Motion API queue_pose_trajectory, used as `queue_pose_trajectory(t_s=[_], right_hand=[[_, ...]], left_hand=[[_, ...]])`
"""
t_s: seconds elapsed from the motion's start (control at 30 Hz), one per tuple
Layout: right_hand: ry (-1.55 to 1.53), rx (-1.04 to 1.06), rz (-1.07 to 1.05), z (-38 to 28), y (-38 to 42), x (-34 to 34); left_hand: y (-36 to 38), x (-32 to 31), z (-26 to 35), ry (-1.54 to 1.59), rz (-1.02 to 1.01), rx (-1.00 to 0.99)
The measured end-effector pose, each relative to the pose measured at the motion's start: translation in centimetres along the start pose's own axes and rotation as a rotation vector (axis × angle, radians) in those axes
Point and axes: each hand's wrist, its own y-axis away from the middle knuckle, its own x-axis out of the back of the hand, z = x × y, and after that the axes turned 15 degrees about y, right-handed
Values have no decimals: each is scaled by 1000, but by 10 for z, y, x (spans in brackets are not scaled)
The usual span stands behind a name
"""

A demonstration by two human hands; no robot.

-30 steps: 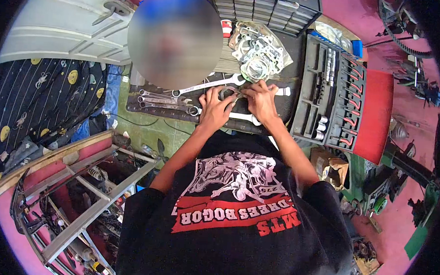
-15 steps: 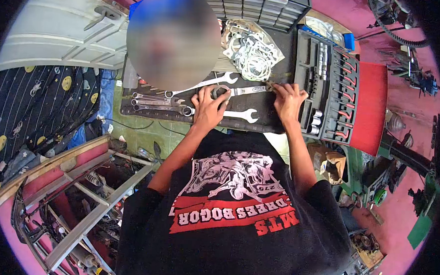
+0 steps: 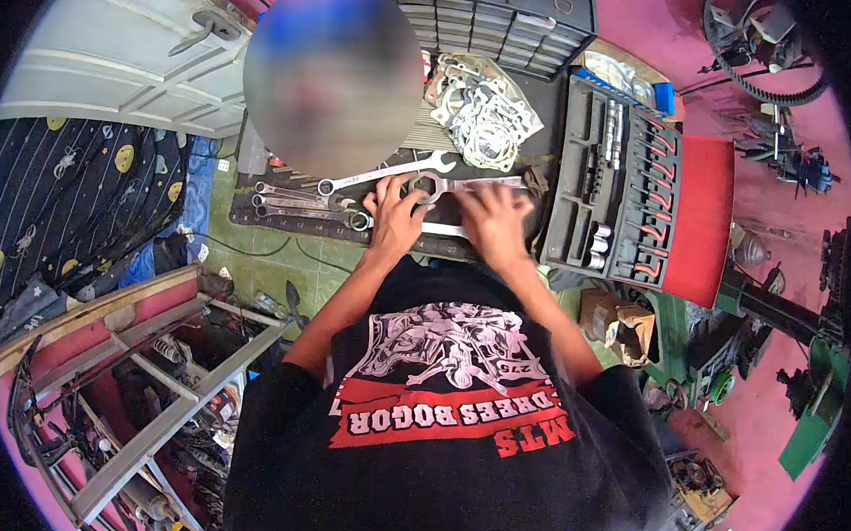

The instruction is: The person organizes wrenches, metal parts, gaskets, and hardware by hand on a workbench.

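Observation:
My left hand (image 3: 396,219) rests on the bench, its fingers bent against the ring-shaped head of a wide metal tool (image 3: 433,187). Over the tool's flat handle, my right hand (image 3: 496,221) is blurred by motion, with its fingers spread. A crumpled brown cloth (image 3: 535,183) lies just past the handle's right end. Above my left hand lies a long combination wrench (image 3: 387,173). Another wrench (image 3: 435,228) passes below the tool, its right part hidden under my right hand. Several smaller wrenches (image 3: 300,203) lie to the left.
Metal gaskets (image 3: 489,126) are heaped behind the tool, in front of a drawer cabinet (image 3: 493,31). An open socket case (image 3: 595,178) with a red panel (image 3: 700,221) stands at the right. A metal frame (image 3: 182,407) is at lower left. A blurred patch hides the bench's back left.
My right hand has moved left, from the far end of the tool onto its handle, and its fingers have spread. The brown cloth now shows at that end. My left hand has barely moved.

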Motion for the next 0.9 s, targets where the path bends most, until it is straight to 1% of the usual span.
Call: queue_pose_trajectory(t_s=[0.03,0.1,0.13,0.2,0.23,0.3,0.33,0.37,0.4,0.43,0.47,0.53,0.57,0.63,0.67,0.7,0.73,0.83,0.9], right_hand=[[-8,57,34,-12,-5,-2],[-2,152,100,-27,-18,-9],[-4,155,102,-27,-25,-15],[-99,158,42,-29,-39,-18],[-93,156,86,-30,-46,-17],[-75,178,101,-29,-56,-11],[-59,203,110,-27,-59,-7],[-63,193,164,-25,-61,-3],[-56,190,168,-24,-63,3],[-69,147,186,-24,-65,8],[-83,105,204,-25,-66,13],[-50,93,262,-29,-70,27],[-36,113,277,-31,-71,33],[-23,143,310,-33,-75,47],[-29,137,382,-31,-80,52],[-24,120,452,-32,-87,61],[-24,107,522,-33,-96,72],[-35,60,670,-37,-122,92],[-43,30,774,-42,-144,116]], left_hand=[[-1,1,1,1,28,-38],[-2,3,2,-7,23,-36],[-3,5,2,-16,20,-33],[-4,13,1,11,37,-59],[-7,18,1,43,50,-90],[-16,26,1,122,104,-150],[-20,31,0,221,116,-152],[-23,38,-1,215,130,-162],[-25,45,0,209,145,-169],[-27,50,0,198,139,-131],[-27,52,-2,200,139,-134],[-30,52,-10,378,164,-58],[-37,52,-14,472,200,-105],[-50,62,-7,576,221,-61],[-58,69,-4,615,231,-34],[-68,79,4,595,223,-68],[-78,84,7,531,294,-125],[-108,112,29,555,271,-172],[-127,128,40,548,310,-255]])
